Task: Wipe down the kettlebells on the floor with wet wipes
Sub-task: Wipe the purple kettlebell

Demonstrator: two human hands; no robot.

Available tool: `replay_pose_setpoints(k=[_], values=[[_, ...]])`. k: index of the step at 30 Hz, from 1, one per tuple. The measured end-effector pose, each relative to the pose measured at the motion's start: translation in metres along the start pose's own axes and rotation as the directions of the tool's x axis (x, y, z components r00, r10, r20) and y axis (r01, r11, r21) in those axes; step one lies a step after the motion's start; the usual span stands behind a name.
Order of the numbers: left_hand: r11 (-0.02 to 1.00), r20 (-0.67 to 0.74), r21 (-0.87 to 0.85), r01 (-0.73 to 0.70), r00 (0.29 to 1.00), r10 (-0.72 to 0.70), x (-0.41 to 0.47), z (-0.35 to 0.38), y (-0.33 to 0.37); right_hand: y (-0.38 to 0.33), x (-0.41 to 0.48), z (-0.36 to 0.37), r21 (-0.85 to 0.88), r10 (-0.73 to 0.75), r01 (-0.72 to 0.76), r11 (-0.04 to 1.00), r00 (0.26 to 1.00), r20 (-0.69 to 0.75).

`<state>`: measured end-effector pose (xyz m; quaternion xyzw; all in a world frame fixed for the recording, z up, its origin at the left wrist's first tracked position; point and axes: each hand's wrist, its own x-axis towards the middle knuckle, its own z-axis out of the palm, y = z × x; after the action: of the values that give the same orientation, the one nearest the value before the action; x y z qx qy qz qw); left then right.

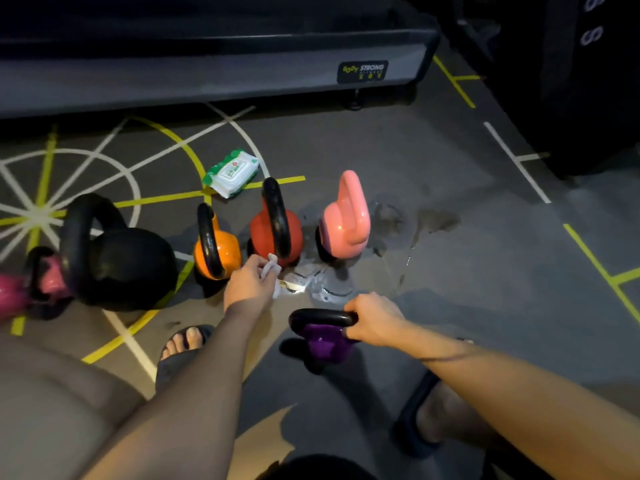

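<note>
Several kettlebells stand in a row on the floor: a magenta one at far left, a large black one, an orange one, a red one and a pink one. My left hand holds a crumpled white wet wipe just in front of the red kettlebell's base. My right hand grips the black handle of a purple kettlebell in front of the row. A green and white wet wipe pack lies behind the row.
A dark treadmill base with a logo runs across the back. Wet patches shine on the grey floor near the red and pink kettlebells. My sandalled feet are beside the purple kettlebell. A dark machine stands at right.
</note>
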<state>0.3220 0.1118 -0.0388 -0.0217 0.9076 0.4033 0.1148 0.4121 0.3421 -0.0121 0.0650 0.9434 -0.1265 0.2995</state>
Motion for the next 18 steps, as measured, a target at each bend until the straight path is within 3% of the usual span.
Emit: replay_pose_setpoints(k=[9,15,18], values=[[0.982,0.057,0.151,0.114,0.991,-0.123,-0.018,-0.021,-0.041,0.004,0.034,-0.004,-0.060,-0.072,0.071,0.996,0.997,-0.015],[0.985,0.170,0.168,-0.041,0.985,0.012,-0.026,-0.007,-0.026,0.032,0.035,0.000,0.181,-0.128,0.120,0.976,0.991,0.028],[0.990,0.123,0.134,-0.038,0.992,0.022,-0.024,-0.005,-0.018,0.052,0.035,-0.015,0.274,-0.135,0.120,0.954,0.990,0.038]])
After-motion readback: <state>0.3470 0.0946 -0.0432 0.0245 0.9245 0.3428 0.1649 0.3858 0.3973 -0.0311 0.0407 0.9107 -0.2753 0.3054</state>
